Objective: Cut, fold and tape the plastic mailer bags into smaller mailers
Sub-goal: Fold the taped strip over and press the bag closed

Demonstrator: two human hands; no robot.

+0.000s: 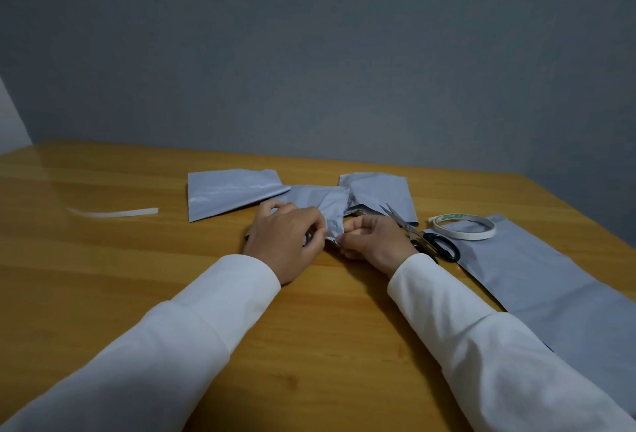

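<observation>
A crumpled grey mailer piece [333, 205] lies at the table's middle. My left hand [287, 237] and my right hand [373, 242] both pinch its near corner, fingertips close together. A flat grey mailer piece [229, 192] lies behind to the left, another grey piece [382, 192] behind to the right. Black-handled scissors [430, 240] lie shut just right of my right hand. A roll of white tape [464, 227] rests on the far end of a large grey mailer bag [537, 280] at the right.
A thin white strip [117, 213] lies on the wooden table [137, 277] at the left. A grey wall rises behind the table's far edge. The table's right edge runs close beside the large bag.
</observation>
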